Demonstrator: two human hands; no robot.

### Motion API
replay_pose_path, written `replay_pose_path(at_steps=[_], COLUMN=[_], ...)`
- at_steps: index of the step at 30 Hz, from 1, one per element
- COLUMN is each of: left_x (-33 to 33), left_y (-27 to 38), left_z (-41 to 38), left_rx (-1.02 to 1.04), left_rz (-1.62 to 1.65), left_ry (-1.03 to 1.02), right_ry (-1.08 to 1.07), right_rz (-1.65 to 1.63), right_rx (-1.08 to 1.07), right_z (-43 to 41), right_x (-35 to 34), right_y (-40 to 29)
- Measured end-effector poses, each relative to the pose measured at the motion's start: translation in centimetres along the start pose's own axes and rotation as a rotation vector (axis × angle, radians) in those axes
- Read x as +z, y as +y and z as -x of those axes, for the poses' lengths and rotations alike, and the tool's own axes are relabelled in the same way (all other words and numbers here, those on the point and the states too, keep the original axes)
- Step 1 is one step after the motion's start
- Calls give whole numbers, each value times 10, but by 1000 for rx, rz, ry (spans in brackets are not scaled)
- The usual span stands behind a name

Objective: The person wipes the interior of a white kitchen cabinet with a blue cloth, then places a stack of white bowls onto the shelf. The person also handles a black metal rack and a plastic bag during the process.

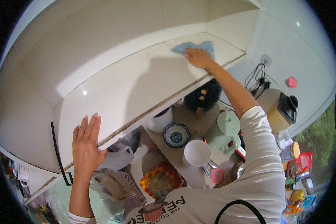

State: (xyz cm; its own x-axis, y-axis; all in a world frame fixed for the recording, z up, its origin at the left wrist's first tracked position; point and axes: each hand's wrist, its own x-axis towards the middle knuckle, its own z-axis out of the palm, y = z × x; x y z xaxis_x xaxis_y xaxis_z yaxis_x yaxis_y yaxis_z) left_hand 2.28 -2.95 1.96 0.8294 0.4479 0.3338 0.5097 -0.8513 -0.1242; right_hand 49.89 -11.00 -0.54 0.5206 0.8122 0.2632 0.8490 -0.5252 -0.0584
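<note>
My right hand (pixel 198 58) presses a blue cloth (pixel 210 48) against the white shelf board (pixel 109 92) of an open cabinet, near its far right corner. The cloth spreads out on both sides of the fingers. Flat on the same board, close to its front edge at the left, lies my left hand (pixel 86 140), fingers extended and holding nothing. A dark, dirty line runs along the board's front edge. The shadow of my head and body falls across the middle of the board.
Below the shelf stand a blue-and-white bowl (pixel 176 135), a white saucepan (pixel 197 153), a light green kettle (pixel 226 128) and a black appliance (pixel 203 96). A blender jug (pixel 282 109) is at the right wall, by cables. A black handle (pixel 57 151) juts out at the left.
</note>
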Motion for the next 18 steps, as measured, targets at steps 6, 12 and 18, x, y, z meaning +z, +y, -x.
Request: replay_pose_path(at_steps=[6,12,18], left_x=[11,10,12], left_y=[-6,-13,-14], left_z=[1,6,12], left_rx=[39,81,76], left_rz=[20,26,43], left_ry=[46,54,69], right_ry=[25,558,313], right_rz=[-68,-91,86], right_rx=[-269,-263,168], right_z=[74,130,109], right_x=[-16,-2,-11], right_y=[-173,-213,-162])
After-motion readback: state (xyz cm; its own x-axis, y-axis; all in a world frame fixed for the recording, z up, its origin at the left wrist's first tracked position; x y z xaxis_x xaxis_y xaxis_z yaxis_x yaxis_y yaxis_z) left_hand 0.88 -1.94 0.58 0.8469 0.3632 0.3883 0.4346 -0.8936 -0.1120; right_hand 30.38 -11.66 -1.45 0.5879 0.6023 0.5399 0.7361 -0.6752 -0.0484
